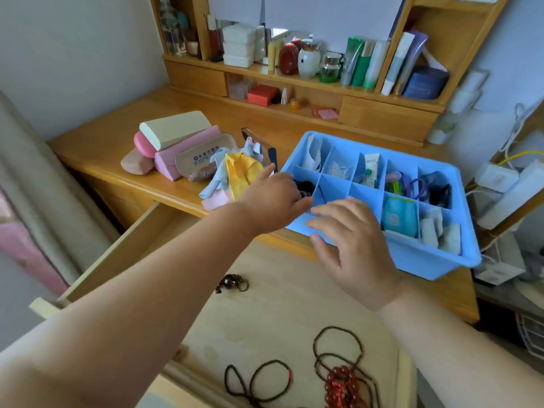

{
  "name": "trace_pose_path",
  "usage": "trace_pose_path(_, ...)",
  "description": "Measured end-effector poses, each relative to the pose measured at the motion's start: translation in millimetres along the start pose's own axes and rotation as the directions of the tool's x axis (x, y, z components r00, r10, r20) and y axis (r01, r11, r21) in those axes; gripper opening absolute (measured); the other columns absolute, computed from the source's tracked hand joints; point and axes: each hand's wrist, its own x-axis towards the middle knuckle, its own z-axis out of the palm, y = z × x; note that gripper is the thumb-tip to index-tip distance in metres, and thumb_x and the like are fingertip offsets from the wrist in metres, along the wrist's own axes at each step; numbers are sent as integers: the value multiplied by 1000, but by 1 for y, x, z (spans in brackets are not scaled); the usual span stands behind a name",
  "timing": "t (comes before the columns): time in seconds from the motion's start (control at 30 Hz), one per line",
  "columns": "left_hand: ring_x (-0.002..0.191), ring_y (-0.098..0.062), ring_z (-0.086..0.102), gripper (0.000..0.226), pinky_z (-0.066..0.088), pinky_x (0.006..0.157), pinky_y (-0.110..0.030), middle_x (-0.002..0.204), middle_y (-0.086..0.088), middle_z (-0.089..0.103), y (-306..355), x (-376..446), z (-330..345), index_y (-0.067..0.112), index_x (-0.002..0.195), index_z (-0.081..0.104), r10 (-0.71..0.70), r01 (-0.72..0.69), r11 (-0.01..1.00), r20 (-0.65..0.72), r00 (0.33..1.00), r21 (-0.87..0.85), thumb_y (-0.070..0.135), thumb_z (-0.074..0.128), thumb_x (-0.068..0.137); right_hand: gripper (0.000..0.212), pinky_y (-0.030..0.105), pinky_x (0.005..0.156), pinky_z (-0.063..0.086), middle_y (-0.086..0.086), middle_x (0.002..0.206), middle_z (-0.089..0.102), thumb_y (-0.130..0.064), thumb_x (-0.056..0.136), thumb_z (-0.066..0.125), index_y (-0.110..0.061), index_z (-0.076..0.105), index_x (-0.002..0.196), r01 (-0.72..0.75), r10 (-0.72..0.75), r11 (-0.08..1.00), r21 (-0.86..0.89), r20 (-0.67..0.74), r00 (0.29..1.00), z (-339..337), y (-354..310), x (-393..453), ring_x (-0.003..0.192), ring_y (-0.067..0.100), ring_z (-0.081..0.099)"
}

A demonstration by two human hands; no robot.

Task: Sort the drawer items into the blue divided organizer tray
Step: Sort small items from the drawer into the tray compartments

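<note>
Reaching over the front edge of the desk (pixel 176 195), both hands meet at the near left corner of the blue organizer tray (pixel 412 260). The tray stands on the right part of the desk, and its near wall slightly overhangs the front edge. The left hand (pixel 273 198) lies over the front left compartment, where black hair ties (pixel 304 187) are; its fingertips are hidden there, so I cannot tell if they hold something. The right hand (pixel 356 240) is spread above the next front compartments, fingers apart and holding nothing. Other compartments hold a white tube (pixel 371 166), a blue pouch (pixel 400 216) and white folded pieces (pixel 438 231). Below the desk edge the drawer (pixel 117 251) is pulled open; bead bracelets (pixel 338 375) lie near its front edge and a small dark keyring (pixel 232 282) near its back. Left of the tray, on the desk, lie coloured cloths (pixel 235 175) and glasses cases (pixel 176 148).
</note>
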Motion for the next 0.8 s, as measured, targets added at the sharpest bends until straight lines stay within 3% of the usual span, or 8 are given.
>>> trace_pose_path(0.1,106,-23,57,25,40,99,-37,111,-7,65,1,-41,13,7,108,69,-33,-106,947,-418,908,-303,20,52,95,13,32,89,43,1,98,67,-18,86,58,-13,70,89,49,-63,990,129,106,992,14,-29,-50,92,20,56)
trace_pose_path(0.17,94,-18,59,18,47,85,-30,103,-4,64,1,-78,34,8,103,68,-164,-100,903,-551,818,-417,10,56,91,11,30,83,50,-5,96,69,-20,84,63,-16,72,90,-69,-3,978,196,347,938,27,-43,-79,89,15,62)
trace_pose_path(0.3,96,-16,59,23,50,86,-35,112,-1,60,-18,-130,95,14,110,66,-456,341,777,-99,885,-530,8,58,90,39,26,113,22,-7,146,39,-40,95,46,-25,54,130,-352,163,934,64,800,578,60,-55,-132,134,15,34)
trace_pose_path(0.43,128,-20,41,56,39,102,-36,145,3,36,-33,-136,141,31,143,35,-459,524,824,287,841,-217,20,52,91,44,22,112,14,-12,149,33,-47,94,45,-32,48,135,-407,211,913,20,832,513,72,-59,-147,136,7,26)
trace_pose_path(0.53,126,-22,38,62,38,99,-41,139,3,34,-27,-128,155,32,141,32,-444,490,870,344,827,-55,7,47,87,43,16,109,20,-18,145,36,-48,93,46,-37,48,134,-470,243,882,42,813,529,70,-56,-142,133,3,32)
trace_pose_path(0.63,113,-19,49,51,43,88,-26,124,2,46,-14,-125,156,28,135,44,-387,468,862,344,856,-195,5,46,90,39,13,99,35,-26,139,36,-42,92,52,-41,48,131,-607,323,790,93,777,540,64,-54,-130,113,-8,47)
trace_pose_path(0.7,108,-12,55,44,41,86,-16,119,8,55,5,-125,146,29,131,49,-284,426,781,348,893,-456,16,55,90,48,11,85,43,-32,136,32,-40,89,57,-50,38,132,-732,399,660,168,747,531,59,-54,-118,88,-8,55)
trace_pose_path(0.8,90,5,60,46,43,74,-6,102,18,66,37,-125,118,27,119,48,-251,354,610,251,935,-708,21,67,77,52,17,78,51,-29,127,43,-40,87,61,-54,34,129,-916,439,288,279,811,385,51,-56,-98,76,3,62)
